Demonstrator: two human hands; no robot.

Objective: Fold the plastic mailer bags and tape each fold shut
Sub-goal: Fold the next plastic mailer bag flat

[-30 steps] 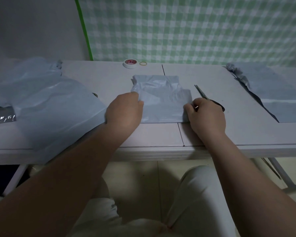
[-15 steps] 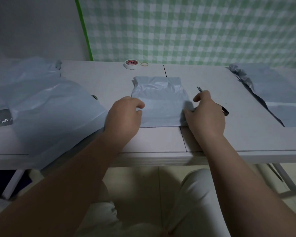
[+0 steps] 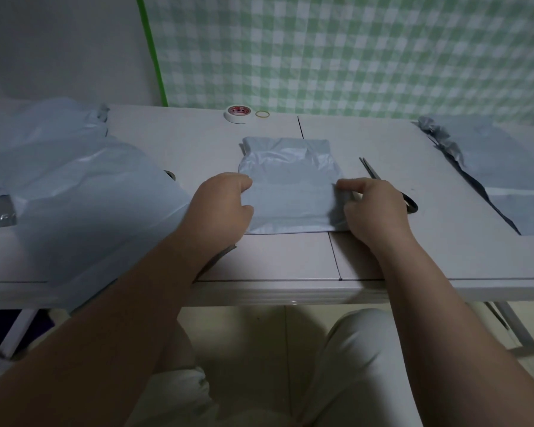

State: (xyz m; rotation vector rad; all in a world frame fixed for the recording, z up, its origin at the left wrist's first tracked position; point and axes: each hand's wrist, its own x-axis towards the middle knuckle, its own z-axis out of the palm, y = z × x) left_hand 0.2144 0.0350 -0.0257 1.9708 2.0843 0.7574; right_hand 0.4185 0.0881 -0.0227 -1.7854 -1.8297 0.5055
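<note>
Mailer bag (image 3: 290, 195), left hand (image 3: 219, 208), right hand (image 3: 375, 208) gripping its edges

Bare forearms (image 3: 121, 318) lead to the left hand (image 3: 221, 208) and right hand (image 3: 375, 209); pale trousers (image 3: 355, 371) cover both legs.

Thin grey plastic, softly glossy, creased beyond the fingers (image 3: 350, 184): bag (image 3: 290, 195). Smooth, pale, faintly shiny beneath them: table (image 3: 182, 149). Dark metal just right of the right fingers: scissors (image 3: 371, 169). Checked cloth well beyond: backdrop (image 3: 352, 50).
</note>
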